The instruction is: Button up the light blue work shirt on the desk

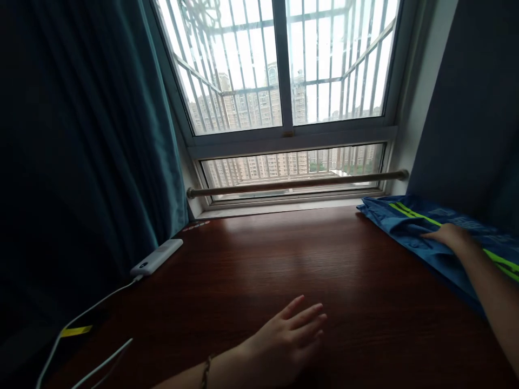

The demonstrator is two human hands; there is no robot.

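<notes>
My left hand (292, 334) lies flat, palm down, on the dark wooden sill top (284, 259), fingers together and pointing right; it holds nothing. My right hand (448, 236) rests on a blue garment with neon green stripes (421, 221) that lies at the right side of the wood, fingers pressed onto the cloth. Whether the fingers pinch the fabric or only lie on it is hard to tell.
A white power bank (157, 257) with a white cable (93, 308) lies at the left, beside a teal curtain (101, 135). A metal rail (298, 182) runs in front of the barred window (284, 65). A dark wall stands at the right.
</notes>
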